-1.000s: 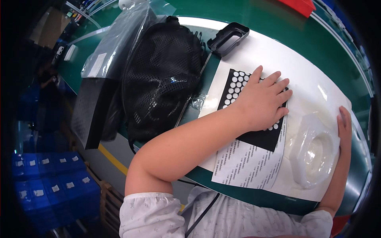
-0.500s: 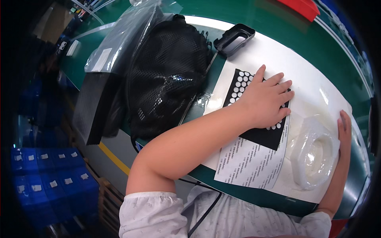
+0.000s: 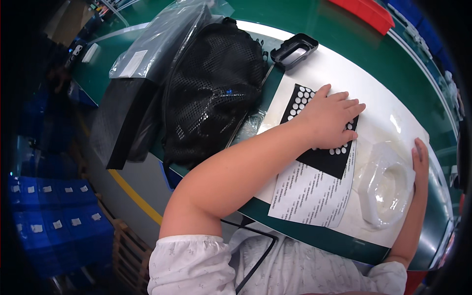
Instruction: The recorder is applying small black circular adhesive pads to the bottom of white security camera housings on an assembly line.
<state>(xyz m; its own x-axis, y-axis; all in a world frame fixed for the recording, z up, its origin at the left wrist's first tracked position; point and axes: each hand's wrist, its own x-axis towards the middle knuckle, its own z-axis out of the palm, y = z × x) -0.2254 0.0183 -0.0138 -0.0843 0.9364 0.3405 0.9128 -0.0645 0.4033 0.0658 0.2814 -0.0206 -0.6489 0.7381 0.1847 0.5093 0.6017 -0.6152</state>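
My left hand (image 3: 330, 119) lies flat with fingers spread on a black sheet (image 3: 322, 163) dotted with rows of round white pads. It covers the sheet's middle. Beneath that sheet is white backing paper (image 3: 309, 199) with small repeated print, resting on a large white board (image 3: 373, 88). My right hand (image 3: 421, 160) rests at the board's right edge, fingers stretched out and partly hidden. Beside it sits a glossy white octagonal piece (image 3: 366, 189) with a rounded hollow in its middle; the hand may touch it, I cannot tell.
A black rectangular frame-like housing (image 3: 295, 51) stands at the board's far edge. Left of the board lie a black mesh bag (image 3: 211, 93) and black foam slabs (image 3: 130, 123) in clear plastic. A red bin (image 3: 364, 12) is at the back; blue bins (image 3: 59, 221) stand lower left.
The whole view has shifted slightly. My left hand stays flat on the dotted sheet, and my right hand remains by the octagonal piece.
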